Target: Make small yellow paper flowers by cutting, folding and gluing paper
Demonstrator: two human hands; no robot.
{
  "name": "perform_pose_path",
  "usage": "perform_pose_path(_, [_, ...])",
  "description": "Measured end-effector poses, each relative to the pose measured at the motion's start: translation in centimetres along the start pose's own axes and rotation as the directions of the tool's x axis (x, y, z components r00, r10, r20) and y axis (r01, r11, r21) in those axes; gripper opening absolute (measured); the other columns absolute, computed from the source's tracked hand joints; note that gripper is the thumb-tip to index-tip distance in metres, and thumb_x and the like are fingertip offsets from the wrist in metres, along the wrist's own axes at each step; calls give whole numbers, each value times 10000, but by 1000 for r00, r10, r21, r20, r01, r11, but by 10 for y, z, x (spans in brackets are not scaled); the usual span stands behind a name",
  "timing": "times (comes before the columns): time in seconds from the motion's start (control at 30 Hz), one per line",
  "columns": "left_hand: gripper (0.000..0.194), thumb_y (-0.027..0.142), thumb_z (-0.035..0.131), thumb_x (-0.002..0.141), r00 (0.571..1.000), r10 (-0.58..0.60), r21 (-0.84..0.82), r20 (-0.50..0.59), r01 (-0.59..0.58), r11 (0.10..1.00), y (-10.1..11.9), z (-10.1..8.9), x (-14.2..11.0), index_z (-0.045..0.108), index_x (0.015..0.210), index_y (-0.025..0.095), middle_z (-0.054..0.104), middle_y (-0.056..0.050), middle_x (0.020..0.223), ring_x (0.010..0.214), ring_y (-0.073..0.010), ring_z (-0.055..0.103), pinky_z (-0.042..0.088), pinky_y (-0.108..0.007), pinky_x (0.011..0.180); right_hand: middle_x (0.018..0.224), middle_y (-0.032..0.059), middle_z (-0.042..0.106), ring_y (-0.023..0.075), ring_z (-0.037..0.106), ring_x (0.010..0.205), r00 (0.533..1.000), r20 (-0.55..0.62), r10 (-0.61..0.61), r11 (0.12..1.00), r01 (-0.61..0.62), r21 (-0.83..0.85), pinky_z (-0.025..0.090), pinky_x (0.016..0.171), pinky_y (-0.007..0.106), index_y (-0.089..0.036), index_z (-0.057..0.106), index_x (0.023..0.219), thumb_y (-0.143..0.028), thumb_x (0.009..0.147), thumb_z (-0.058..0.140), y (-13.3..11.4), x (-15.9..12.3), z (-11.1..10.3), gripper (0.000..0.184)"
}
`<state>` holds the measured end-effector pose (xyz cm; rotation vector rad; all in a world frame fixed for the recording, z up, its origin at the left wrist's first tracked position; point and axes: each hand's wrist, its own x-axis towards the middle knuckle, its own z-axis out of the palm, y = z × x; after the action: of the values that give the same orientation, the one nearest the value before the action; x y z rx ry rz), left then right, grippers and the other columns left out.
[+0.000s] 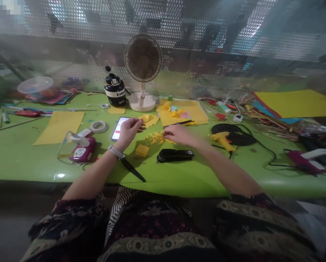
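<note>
My left hand (128,131) is above the phone's right side, its fingers curled and pinched together. What they hold, if anything, is too small to make out. Just beyond its fingertips lie folded yellow paper pieces (150,120). My right hand (178,133), slightly blurred, reaches down with bent fingers closed at the edge of a small heap of yellow paper scraps (155,138). The lit phone (116,128) lies partly behind my left hand. Scissors (189,123) with dark blades rest behind my right hand. Nearer to me are a black stapler (175,155) and a small yellow paper square (142,150).
A fan (143,60) and a black bottle (115,91) stand at the back. To the left are a tape roll (98,126) and a purple socket block (83,151); a dark pen-like thing (132,170) lies by my left wrist. A yellow glue gun (223,141) with its cable is right.
</note>
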<state>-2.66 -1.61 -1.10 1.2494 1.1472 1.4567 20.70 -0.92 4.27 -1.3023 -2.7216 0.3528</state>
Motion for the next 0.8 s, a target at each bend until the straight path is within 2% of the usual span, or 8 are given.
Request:
perform_pose_path(0.17, [359, 474, 740, 778, 1000, 15, -25, -27, -16, 1000, -7, -2, 5, 650, 842, 132, 723, -49, 726, 601, -134, 700, 554, -232, 592, 1101, 79, 742, 219, 670, 970, 996, 93, 14, 992, -2, -125, 423, 727, 274, -212, 725, 1069, -178, 921, 581, -23, 50, 11, 210])
perform_pose_path(0.3, [376, 491, 736, 776, 999, 30, -33, -31, -31, 999, -10, -3, 7, 654, 853, 132, 729, -56, 740, 618, -134, 707, 556, -226, 599, 1179, 81, 716, 222, 663, 1007, 989, 147, 15, 986, 10, -169, 423, 730, 267, -226, 701, 1137, -186, 908, 596, -21, 74, 23, 254])
perform_pose_path(0.4, [389, 504, 741, 768, 999, 15, -41, -51, -17, 999, -9, -3, 7, 642, 846, 135, 718, -43, 683, 561, -131, 691, 550, -221, 560, 1120, 63, 735, 215, 669, 973, 979, 201, 27, 989, 4, -150, 422, 706, 260, -245, 707, 1121, -232, 890, 639, -16, 84, 37, 242])
perform_pose_path(0.57, [421, 541, 728, 771, 999, -27, -25, -42, 26, 999, -8, -3, 6, 608, 873, 150, 665, -2, 547, 435, -140, 644, 487, -202, 428, 1054, 65, 746, 212, 670, 933, 979, 204, 16, 989, 14, -147, 410, 688, 259, -219, 739, 991, -200, 872, 649, -14, 91, 49, 150])
perform_pose_path(0.7, [407, 524, 716, 791, 999, -30, -2, -44, 30, 1000, -12, -4, 6, 605, 905, 150, 713, -34, 643, 496, -143, 679, 468, -186, 432, 1064, 75, 735, 207, 656, 947, 989, 149, 11, 990, 10, -140, 404, 691, 262, -199, 727, 994, -169, 903, 596, -18, 82, 41, 162])
perform_pose_path(0.8, [354, 464, 727, 801, 997, -64, -60, -43, 62, 996, -15, -3, 6, 613, 912, 147, 746, -61, 763, 617, -148, 724, 518, -198, 520, 1056, 78, 723, 195, 647, 915, 1000, 16, 11, 995, -9, -101, 408, 702, 266, -192, 718, 985, -177, 931, 570, -18, 61, 31, 158])
